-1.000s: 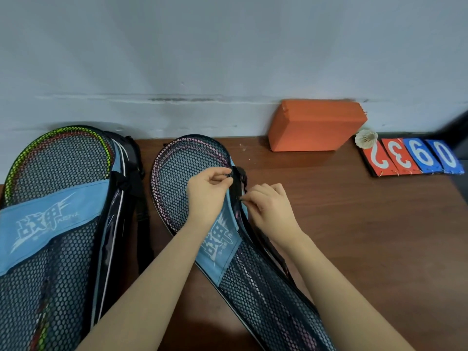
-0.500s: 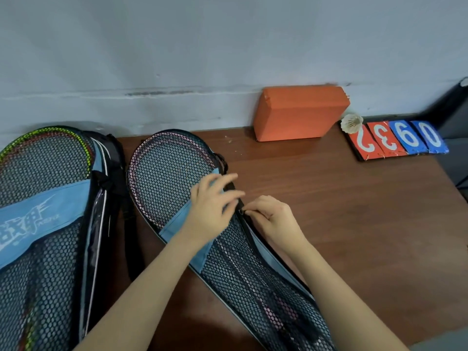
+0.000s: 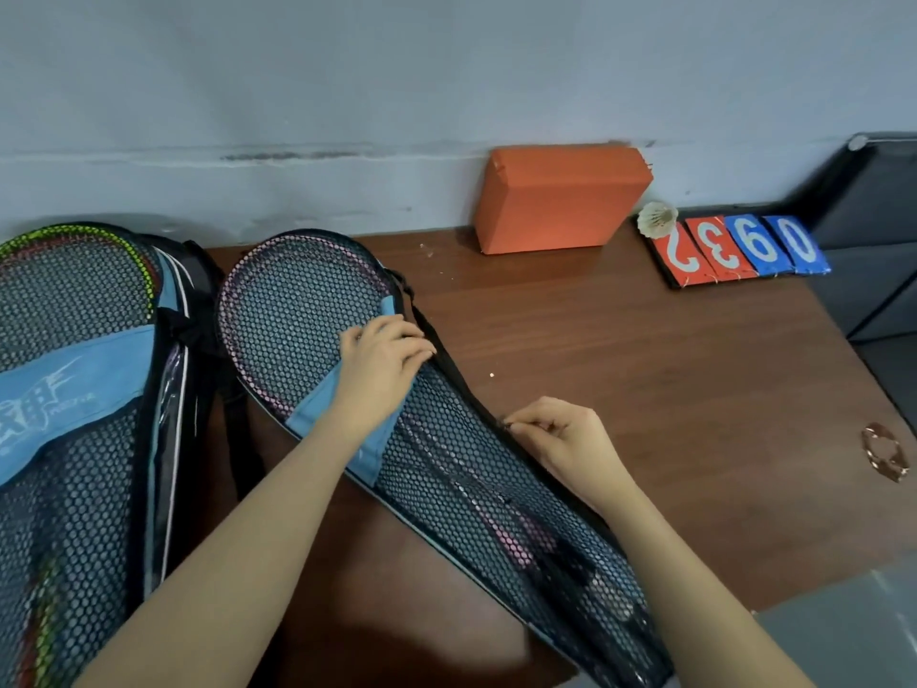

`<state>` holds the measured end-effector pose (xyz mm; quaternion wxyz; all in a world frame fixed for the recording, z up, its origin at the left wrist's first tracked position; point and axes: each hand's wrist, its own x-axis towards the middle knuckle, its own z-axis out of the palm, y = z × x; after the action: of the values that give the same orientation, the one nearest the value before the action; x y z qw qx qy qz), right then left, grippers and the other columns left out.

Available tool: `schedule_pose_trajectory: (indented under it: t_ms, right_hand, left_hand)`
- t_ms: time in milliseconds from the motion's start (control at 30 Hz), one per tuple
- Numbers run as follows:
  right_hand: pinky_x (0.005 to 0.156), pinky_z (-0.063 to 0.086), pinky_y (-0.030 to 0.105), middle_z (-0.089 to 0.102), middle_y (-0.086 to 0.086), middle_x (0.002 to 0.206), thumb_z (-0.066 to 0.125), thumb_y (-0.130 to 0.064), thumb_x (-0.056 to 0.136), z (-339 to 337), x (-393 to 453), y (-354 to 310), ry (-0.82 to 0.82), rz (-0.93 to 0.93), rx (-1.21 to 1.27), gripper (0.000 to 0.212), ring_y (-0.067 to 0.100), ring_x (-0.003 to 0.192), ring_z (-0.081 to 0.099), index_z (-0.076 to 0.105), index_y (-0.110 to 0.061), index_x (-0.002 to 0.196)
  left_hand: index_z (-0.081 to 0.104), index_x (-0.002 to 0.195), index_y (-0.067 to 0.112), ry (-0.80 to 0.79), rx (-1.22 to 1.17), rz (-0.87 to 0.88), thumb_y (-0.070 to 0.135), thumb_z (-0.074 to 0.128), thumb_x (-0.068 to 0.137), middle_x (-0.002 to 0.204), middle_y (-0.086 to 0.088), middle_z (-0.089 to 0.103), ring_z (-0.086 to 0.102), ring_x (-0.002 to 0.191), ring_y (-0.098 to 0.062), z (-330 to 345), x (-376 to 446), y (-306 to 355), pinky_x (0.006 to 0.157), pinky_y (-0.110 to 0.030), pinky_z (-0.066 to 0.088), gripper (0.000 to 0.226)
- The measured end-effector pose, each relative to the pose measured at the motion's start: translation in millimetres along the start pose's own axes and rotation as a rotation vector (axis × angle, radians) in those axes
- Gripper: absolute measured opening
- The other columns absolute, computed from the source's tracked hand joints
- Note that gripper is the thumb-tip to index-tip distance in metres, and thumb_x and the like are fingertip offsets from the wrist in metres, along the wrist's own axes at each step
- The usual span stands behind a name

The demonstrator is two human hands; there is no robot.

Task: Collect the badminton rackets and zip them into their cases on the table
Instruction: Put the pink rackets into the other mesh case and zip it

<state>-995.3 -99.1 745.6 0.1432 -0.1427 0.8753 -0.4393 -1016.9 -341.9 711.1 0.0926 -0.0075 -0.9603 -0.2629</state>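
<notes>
Leftmost, a second case (image 3: 84,419) is lying with rackets inside. Beside it, the left hand (image 3: 379,374) is pressing the mesh case (image 3: 307,310) flat, steadying it while the right hand (image 3: 556,441) is pinching the zipper pull (image 3: 507,426). Rightward, an orange block (image 3: 560,196), shuttlecock (image 3: 656,220) and number cards (image 3: 744,248) are sitting well apart, obstructing nothing.

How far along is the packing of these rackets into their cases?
Both rackets already lie inside mesh cases. The pink-framed racket's black mesh case is being zipped: the left hand presses on its blue band, and the right hand pinches the zipper pull midway along the edge. Left: the handle-end stretch. Whether the green-framed racket's mesh case is zipped, I cannot tell.
</notes>
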Motion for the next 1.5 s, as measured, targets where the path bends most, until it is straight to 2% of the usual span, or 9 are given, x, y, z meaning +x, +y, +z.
schedule_pose_trajectory:
  t_ms: [167,333,500,700,900,1033,1200,1300,1500]
  right_hand:
    - [0.067,0.043,0.011,0.068,-0.010,0.077,0.068,-0.009,0.083,-14,-30,10,0.026,0.066,-0.012,0.015,0.001,0.072,0.061,0.075,-0.022,0.082]
    - [0.068,0.046,0.015,0.068,-0.006,0.080,0.066,-0.007,0.084,-13,-34,9,-0.011,-0.007,-0.028,0.014,0.006,0.074,0.062,0.075,-0.019,0.083]
    - [0.072,0.044,0.010,0.068,-0.008,0.082,0.065,-0.006,0.084,-17,-35,13,-0.130,-0.104,-0.020,0.013,0.000,0.078,0.061,0.075,-0.014,0.087]
    - [0.073,0.044,0.011,0.067,-0.008,0.082,0.065,-0.007,0.084,-27,-50,33,-0.199,-0.118,0.006,0.012,0.002,0.080,0.061,0.075,-0.013,0.087]
    - [0.069,0.043,0.007,0.071,-0.005,0.084,0.067,-0.009,0.084,-53,-68,59,-0.279,0.010,0.079,0.010,-0.001,0.074,0.060,0.075,-0.014,0.087]
    - [0.071,0.050,0.016,0.072,-0.005,0.083,0.068,-0.012,0.084,-71,-86,79,-0.293,0.067,0.137,0.011,0.005,0.076,0.064,0.075,-0.020,0.086]
    - [0.074,0.049,0.023,0.070,-0.007,0.080,0.067,-0.011,0.084,-74,-99,85,-0.266,-0.037,0.111,0.012,0.011,0.078,0.063,0.075,-0.020,0.084]
    - [0.072,0.048,0.019,0.070,-0.005,0.082,0.067,-0.010,0.084,-76,-107,85,-0.263,-0.101,0.117,0.014,0.009,0.077,0.062,0.075,-0.022,0.083]
    - [0.066,0.042,0.011,0.070,0.000,0.081,0.067,-0.006,0.083,-87,-123,88,-0.249,-0.125,0.153,0.013,0.002,0.069,0.058,0.076,-0.016,0.084]
  left_hand:
    - [0.070,0.099,0.024,-0.023,-0.010,-0.034,0.022,0.057,0.090,0.121,0.005,0.059,0.038,0.127,-0.020,3,-4,22,0.098,-0.041,0.016,0.016]
    - [0.056,0.122,0.033,-0.231,-0.059,0.094,0.032,0.047,0.094,0.142,0.017,0.037,0.014,0.138,-0.013,9,-59,77,0.102,-0.034,0.003,0.029]
    - [0.066,0.096,0.032,-0.056,-0.102,-0.051,0.030,0.057,0.088,0.120,0.016,0.057,0.033,0.126,-0.012,28,-99,97,0.086,-0.026,0.009,0.012]
    - [0.067,0.080,0.031,-0.054,0.066,0.008,0.041,0.043,0.086,0.098,0.013,0.062,0.041,0.107,-0.008,42,-102,104,0.083,-0.031,0.017,0.027]
    - [0.071,0.084,0.020,0.117,0.069,-0.206,0.025,0.060,0.087,0.097,0.004,0.060,0.049,0.104,-0.019,51,-88,105,0.081,-0.027,0.015,0.012]
    - [0.072,0.090,0.021,0.087,0.083,-0.252,0.024,0.063,0.086,0.106,0.000,0.057,0.046,0.111,-0.023,50,-82,114,0.088,-0.034,0.019,0.010]
    - [0.065,0.111,0.032,-0.102,0.091,-0.059,0.029,0.055,0.091,0.134,0.010,0.046,0.029,0.129,-0.021,58,-113,161,0.095,-0.036,0.011,0.022]
    - [0.070,0.091,0.033,-0.139,0.197,0.099,0.029,0.055,0.082,0.117,0.010,0.062,0.047,0.121,-0.024,71,-146,187,0.089,-0.037,0.017,0.017]
    - [0.071,0.080,0.032,0.068,0.155,-0.009,0.041,0.040,0.088,0.096,0.014,0.065,0.041,0.112,-0.010,77,-155,195,0.086,-0.034,0.019,0.033]
